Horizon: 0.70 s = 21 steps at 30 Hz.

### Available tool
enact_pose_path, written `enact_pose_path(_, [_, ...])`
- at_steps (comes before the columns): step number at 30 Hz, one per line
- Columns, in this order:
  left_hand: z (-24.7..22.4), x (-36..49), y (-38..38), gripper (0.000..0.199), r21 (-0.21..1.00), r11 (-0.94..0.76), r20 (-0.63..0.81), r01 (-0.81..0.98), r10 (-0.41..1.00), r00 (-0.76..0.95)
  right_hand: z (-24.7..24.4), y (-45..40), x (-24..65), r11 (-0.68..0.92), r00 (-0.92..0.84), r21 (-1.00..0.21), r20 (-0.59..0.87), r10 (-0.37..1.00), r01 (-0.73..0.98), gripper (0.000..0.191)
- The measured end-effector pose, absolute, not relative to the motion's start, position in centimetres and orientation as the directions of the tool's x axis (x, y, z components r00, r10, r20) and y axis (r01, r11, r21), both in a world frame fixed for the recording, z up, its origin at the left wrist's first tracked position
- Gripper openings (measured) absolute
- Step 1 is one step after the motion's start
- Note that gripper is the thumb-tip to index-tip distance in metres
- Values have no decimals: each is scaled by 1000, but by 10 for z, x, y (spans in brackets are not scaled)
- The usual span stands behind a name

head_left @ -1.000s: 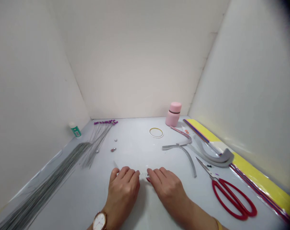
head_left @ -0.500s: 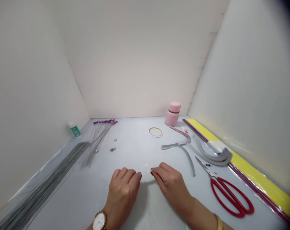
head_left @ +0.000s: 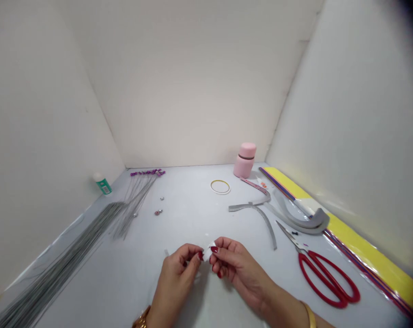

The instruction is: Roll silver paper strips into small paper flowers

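Left hand (head_left: 175,280) and right hand (head_left: 240,273) are pinching a small white piece (head_left: 209,250) between them, fingers closed on it, working just above the tabletop (head_left: 189,218).

No words, numbers or brand names can be read. The only print is on the green label of a small white-capped bottle (head_left: 103,186), beyond the grey wire bundle (head_left: 66,243), too small and blurred to make out.

Between the fingertips (head_left: 223,246) sits a white scrap (head_left: 209,250), matt like paper. To the right of the fingers, the scissors (head_left: 341,300) show glossy red plastic handles and smooth metal blades. Left of the fingers lie thin grey metal wires (head_left: 66,259). Beyond the fingers stands a smooth, matt pink plastic jar (head_left: 244,160).
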<state>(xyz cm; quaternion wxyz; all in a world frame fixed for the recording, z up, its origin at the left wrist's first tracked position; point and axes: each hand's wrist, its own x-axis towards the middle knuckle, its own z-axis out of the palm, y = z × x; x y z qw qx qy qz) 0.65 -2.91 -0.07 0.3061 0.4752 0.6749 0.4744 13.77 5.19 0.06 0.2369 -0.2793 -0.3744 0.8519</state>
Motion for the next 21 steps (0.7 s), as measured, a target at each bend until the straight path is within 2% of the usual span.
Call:
enact_pose_path(4, [-4, 6, -28, 15, 960, 74, 36, 270, 924, -381, -1, 52, 136, -602, -723, -773, -299, 623, -199, 16])
enact_pose_path(9, [-5, 12, -27, 16, 996, 59, -74, -61, 957, -280, -3, 49, 132, -362, -598, -913, -186, 779, -187, 18])
enact_pose_path(11, [-3, 14, -26, 18, 989, 71, -101, -126, 964, -247, -3, 47, 131, -319, -566, -935, -181, 805, -155, 18])
enact_pose_path(15, [-1, 18, -26, 15, 986, 73, -101, -148, 977, -188, -3, 46, 130, -276, -546, -954, -173, 820, -113, 17])
enact_pose_path(21, [-4, 20, -28, 17, 984, 111, -143, -139, 958, -248, -3, 45, 129, -216, -551, -972, -128, 825, -97, 17])
